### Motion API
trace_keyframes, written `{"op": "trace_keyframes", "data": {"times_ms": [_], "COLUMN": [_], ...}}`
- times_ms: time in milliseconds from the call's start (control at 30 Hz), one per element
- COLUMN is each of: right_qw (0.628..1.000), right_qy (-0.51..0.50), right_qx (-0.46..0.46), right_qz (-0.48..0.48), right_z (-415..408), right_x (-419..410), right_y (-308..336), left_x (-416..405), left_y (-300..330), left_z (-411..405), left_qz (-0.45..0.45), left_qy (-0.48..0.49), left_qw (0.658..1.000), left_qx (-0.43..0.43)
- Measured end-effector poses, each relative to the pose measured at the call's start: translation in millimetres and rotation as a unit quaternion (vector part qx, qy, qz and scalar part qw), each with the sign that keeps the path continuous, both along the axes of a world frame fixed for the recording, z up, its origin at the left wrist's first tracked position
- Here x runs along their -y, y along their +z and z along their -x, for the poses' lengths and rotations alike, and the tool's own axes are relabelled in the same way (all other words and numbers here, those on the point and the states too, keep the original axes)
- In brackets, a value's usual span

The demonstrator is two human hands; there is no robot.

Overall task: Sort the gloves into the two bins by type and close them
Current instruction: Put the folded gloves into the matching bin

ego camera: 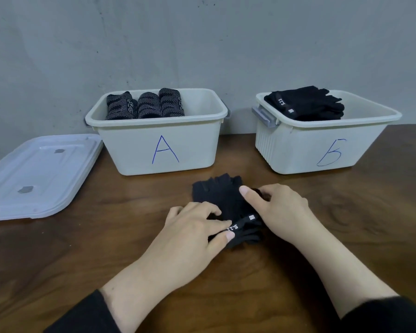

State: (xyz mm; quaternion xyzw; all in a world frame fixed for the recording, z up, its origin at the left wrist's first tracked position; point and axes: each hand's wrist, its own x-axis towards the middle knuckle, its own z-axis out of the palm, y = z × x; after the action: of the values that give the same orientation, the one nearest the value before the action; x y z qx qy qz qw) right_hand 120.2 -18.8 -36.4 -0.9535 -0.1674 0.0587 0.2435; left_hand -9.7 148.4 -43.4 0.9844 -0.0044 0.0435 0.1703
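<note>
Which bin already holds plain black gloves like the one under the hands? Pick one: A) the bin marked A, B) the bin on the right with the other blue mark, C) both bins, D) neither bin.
B: the right bin holds a stack of plain black gloves like the glove on the table, while bin A holds patterned rolled gloves.
</note>
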Motion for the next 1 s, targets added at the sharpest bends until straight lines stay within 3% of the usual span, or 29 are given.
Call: {"op": "trace_keyframes", "data": {"times_ms": [200,267,333,367,467,533,633,700,767,900,1000], "right_qw": [0.978,0.96,0.94,0.93,0.91,0.905,0.896,0.883,0.869,0.88,0.851], "right_qy": [0.064,0.084,0.108,0.12,0.155,0.172,0.178,0.167,0.15,0.135,0.122], "right_qx": [-0.062,-0.079,-0.1,-0.115,-0.15,-0.166,-0.187,-0.205,-0.23,-0.241,-0.295], "right_qz": [-0.186,-0.256,-0.308,-0.329,-0.354,-0.352,-0.362,-0.388,-0.41,-0.386,-0.418], "right_z": [7.7,11.6,15.8,17.0,18.3,17.9,15.5,12.1,7.7,-2.7,-4.8], "right_x": [-2.0,0.6,3.0,4.1,6.1,7.6,11.7,16.3,22.4,37.6,39.0], "right_y": [-2.0,0.4,4.4,6.2,10.1,11.5,10.9,12.1,14.3,16.5,15.1], "left_x": [-0.8,-3.9,-10.0,-12.9,-15.6,-13.3,-3.8,3.6,9.2,12.4,15.3], "left_y": [-5.5,-5.6,-2.6,1.2,12.9,18.5,22.4,22.8,21.6,22.9,23.8], "left_z": [1.6,-1.0,-7.3,-10.9,-18.8,-20.3,-20.6,-22.5,-26.0,-36.4,-42.1], "left_qz": [0.086,0.176,0.249,0.298,0.527,0.613,0.603,0.602,0.627,0.676,0.681], "left_qy": [-0.004,0.029,0.104,0.145,0.176,0.151,0.101,0.099,0.113,0.148,0.136], "left_qw": [0.996,0.978,0.937,0.916,0.824,0.774,0.79,0.791,0.77,0.715,0.701], "left_qx": [0.028,0.111,0.22,0.226,0.112,0.036,-0.046,-0.052,-0.016,0.104,0.16]}}
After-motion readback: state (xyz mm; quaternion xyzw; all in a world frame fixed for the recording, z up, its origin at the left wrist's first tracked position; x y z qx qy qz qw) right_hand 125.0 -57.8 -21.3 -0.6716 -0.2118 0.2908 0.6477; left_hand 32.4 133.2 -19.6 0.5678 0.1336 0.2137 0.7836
